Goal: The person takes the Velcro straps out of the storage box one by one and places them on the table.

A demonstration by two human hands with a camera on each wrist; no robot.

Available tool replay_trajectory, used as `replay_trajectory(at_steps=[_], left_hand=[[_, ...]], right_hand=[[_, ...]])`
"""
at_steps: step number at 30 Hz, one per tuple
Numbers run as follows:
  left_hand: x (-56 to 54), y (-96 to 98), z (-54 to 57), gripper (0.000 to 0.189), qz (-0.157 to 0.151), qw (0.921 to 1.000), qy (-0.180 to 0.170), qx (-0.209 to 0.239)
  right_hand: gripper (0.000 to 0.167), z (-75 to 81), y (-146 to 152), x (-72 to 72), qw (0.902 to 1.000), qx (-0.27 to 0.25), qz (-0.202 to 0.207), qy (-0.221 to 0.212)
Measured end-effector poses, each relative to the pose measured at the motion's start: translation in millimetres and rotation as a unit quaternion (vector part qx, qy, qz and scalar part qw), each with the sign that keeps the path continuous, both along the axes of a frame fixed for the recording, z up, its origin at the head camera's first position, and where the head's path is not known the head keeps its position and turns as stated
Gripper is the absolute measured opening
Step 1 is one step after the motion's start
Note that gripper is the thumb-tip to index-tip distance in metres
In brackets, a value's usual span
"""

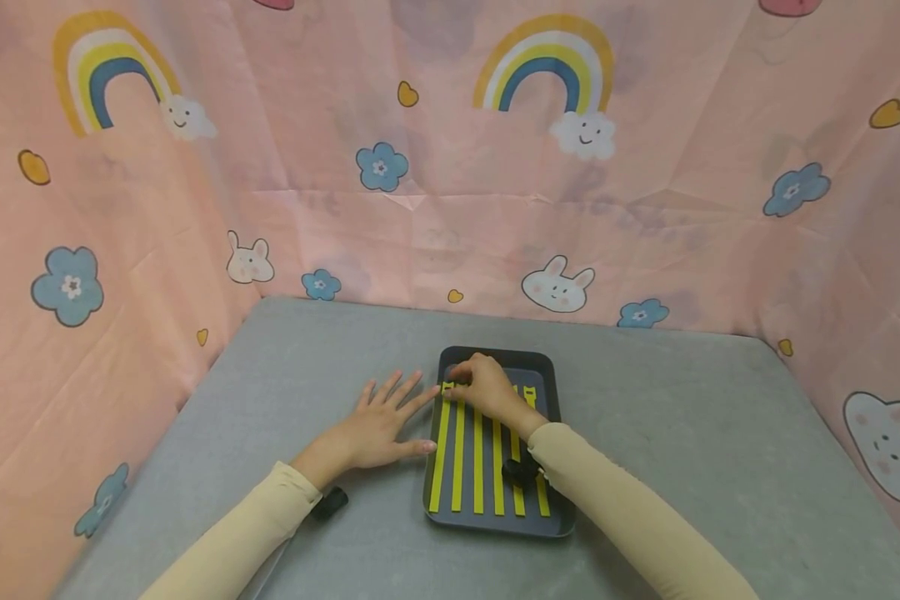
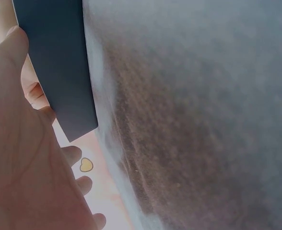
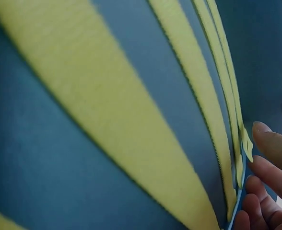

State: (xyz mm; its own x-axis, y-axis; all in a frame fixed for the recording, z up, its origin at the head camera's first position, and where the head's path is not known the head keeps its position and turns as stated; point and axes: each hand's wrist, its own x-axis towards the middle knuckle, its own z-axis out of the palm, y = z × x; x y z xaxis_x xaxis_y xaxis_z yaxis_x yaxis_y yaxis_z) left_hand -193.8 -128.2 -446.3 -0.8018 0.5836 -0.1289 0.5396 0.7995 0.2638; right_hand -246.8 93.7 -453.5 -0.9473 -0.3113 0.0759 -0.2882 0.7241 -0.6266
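Several yellow hook-and-loop cable ties (image 1: 458, 467) with slotted heads lie lengthwise, side by side, in a dark rectangular tray (image 1: 495, 527). My left hand (image 1: 378, 429) has its fingers spread at the tray's left side, the index fingertip by the rim near the leftmost tie's head and the thumb at the tray's edge. Over the far left part of the tray reaches my right hand (image 1: 492, 392), covering some tie heads. In the right wrist view, its thumb and index finger stand slightly apart right beside the head of the farthest tie (image 3: 247, 146), which tilts up.
The tray stands on a grey cloth-covered table (image 1: 667, 417). Pink patterned fabric (image 1: 435, 242) hangs behind and at both sides. Dark wrist-worn devices show at the left wrist (image 1: 330, 503) and right wrist (image 1: 521, 472).
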Motion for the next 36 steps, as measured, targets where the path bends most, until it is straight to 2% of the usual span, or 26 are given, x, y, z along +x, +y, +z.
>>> replay_trajectory(at_steps=[14, 36], left_hand=[[-0.2, 0.0, -0.9, 0.084, -0.002, 1.0, -0.003, 0.0], [-0.3, -0.7, 0.6, 0.084, -0.003, 1.0, -0.004, 0.0]], right_hand=[[0.029, -3.1, -3.8, 1.3, 0.9998, 0.016, 0.001, 0.014], [0.025, -3.3, -4.4, 3.4, 0.9997, 0.005, -0.012, 0.021]])
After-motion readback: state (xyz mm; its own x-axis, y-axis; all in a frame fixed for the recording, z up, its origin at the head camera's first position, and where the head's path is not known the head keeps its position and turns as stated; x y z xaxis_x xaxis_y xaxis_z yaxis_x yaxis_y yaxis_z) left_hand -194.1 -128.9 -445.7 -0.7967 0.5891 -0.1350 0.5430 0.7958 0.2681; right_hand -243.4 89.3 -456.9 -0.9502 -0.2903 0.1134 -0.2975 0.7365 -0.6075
